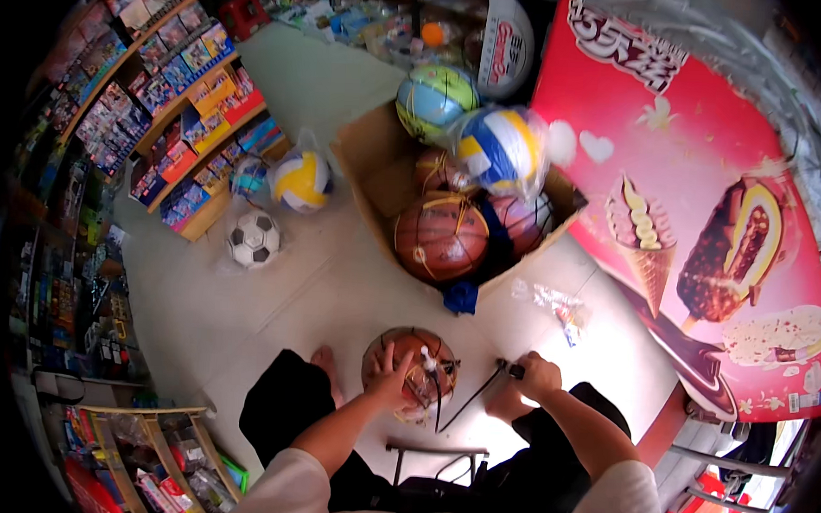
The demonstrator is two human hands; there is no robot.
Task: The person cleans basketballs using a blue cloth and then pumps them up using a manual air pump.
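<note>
Between my legs a brown basketball [406, 343] rests low, with yellowish netting around its lower part. My left hand [390, 375] lies on its upper left side with the fingers spread. A white fitting [428, 358] sits at the ball's top right, and a thin black hose [438, 397] loops from it down and back up towards my right hand. My right hand [538, 378] is closed around a black handle or pump end [516, 371], to the right of the ball.
A cardboard box [367, 216] of balls stands ahead. A soccer ball [254, 240] and a volleyball [301, 181] lie on the floor at left. Clear plastic wrapping [554, 302] lies right of the box. Stocked shelves line the left; a red freezer with ice-cream pictures [595, 196] stands right.
</note>
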